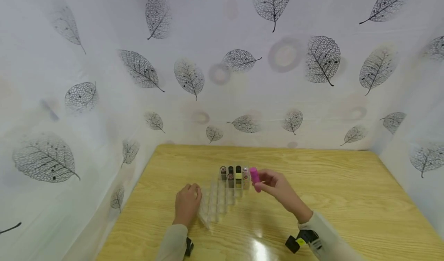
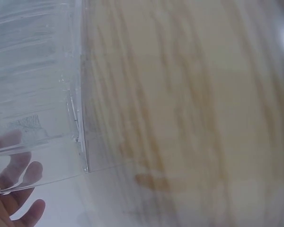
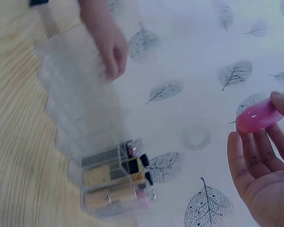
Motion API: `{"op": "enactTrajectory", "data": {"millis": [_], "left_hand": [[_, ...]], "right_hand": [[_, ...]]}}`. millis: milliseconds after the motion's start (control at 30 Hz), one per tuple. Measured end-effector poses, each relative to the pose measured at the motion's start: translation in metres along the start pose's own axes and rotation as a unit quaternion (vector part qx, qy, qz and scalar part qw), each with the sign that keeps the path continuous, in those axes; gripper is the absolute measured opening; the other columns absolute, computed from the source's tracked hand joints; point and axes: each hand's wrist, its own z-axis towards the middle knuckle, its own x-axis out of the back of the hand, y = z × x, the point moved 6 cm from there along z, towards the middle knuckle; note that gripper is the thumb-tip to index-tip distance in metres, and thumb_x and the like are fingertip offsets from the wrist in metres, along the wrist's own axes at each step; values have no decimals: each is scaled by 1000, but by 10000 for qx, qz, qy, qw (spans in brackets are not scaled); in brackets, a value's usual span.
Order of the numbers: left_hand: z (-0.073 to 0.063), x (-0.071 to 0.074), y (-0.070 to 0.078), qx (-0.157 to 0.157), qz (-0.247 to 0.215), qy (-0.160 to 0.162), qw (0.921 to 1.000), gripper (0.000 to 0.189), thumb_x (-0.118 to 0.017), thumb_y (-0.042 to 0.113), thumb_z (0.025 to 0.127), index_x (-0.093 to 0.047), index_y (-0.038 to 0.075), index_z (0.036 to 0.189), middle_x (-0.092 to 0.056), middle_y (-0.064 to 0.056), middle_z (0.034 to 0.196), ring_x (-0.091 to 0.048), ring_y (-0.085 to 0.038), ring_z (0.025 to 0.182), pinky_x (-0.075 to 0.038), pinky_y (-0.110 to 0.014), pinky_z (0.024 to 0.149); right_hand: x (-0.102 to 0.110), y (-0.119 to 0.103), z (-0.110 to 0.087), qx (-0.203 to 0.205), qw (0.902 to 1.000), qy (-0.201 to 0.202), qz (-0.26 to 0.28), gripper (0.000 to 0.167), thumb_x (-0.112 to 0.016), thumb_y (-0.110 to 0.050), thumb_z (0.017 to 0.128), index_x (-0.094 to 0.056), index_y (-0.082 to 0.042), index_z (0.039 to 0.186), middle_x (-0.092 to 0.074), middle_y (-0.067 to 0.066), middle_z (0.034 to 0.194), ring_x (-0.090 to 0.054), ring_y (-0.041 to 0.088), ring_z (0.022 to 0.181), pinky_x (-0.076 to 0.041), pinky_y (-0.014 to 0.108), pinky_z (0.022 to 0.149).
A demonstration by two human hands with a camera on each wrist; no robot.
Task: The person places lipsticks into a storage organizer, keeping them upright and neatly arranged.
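A clear stepped lipstick organizer (image 1: 221, 203) stands on the table, its tiers running down toward the left. My left hand (image 1: 187, 204) holds its left end, and the fingers (image 2: 19, 165) show through the transparent wall in the left wrist view. My right hand (image 1: 277, 186) pinches a pink lipstick (image 1: 254, 175) between thumb and fingers, close to the right end of the organizer. In the right wrist view the rounded end of the pink lipstick (image 3: 258, 117) points away from the palm. Several lipsticks (image 1: 230, 178) with dark, yellow and pale tubes sit upright in the right-end compartments.
The wood-grain table (image 1: 329, 184) extends on both sides of the organizer. A pale curtain (image 1: 215, 33) printed with leaves encloses the back and sides. A black wrist camera (image 1: 293, 244) sits on my right forearm, low over the table.
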Motion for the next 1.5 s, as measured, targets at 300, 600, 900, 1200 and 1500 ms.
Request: {"op": "enactTrajectory", "data": {"millis": [300, 600, 900, 1200, 1500], "left_hand": [[3, 3, 3, -5, 31, -172, 9998, 10, -62, 17, 87, -67, 8, 87, -64, -8, 78, -60, -22, 65, -50, -41, 62], [27, 70, 65, -340, -283, -134, 9989, 33, -65, 22, 87, -57, 8, 117, -60, -11, 105, -59, -26, 91, -49, -44, 80], [40, 117, 169, -2370, -1141, -551, 9632, 34, -65, 30, 88, -60, 14, 118, -67, 1, 106, -62, -14, 99, -48, -38, 94], [36, 107, 174, -2270, -1618, -711, 9577, 21, -65, 27, 87, -63, 14, 104, -69, 7, 92, -64, -6, 79, -47, -28, 81], [22, 90, 173, -1824, -2083, -765, 9579, 19, -67, 23, 85, -65, 11, 101, -69, 3, 89, -63, -7, 79, -51, -23, 78]], "right_hand": [[1, -13, -3, -108, 9975, 235, 652, 40, -59, -11, 91, -49, 13, 120, -68, -9, 100, -64, 5, 90, -52, 21, 82], [2, -21, -8, 152, 9992, 186, 327, 32, -60, -6, 89, -54, 10, 116, -66, -9, 97, -63, 6, 87, -54, 25, 76], [-6, -32, -8, 873, 9946, -64, -549, 23, -59, -3, 89, -60, 0, 113, -65, 10, 102, -62, 5, 91, -53, 27, 81], [0, -39, -10, 618, 9945, 23, -841, 22, -61, -9, 90, -63, -3, 111, -65, 12, 105, -61, 5, 89, -53, 24, 77], [9, -40, -8, 257, 9992, 271, 148, 33, -61, -8, 90, -53, 8, 118, -63, -8, 97, -64, 6, 85, -54, 21, 75]]}}
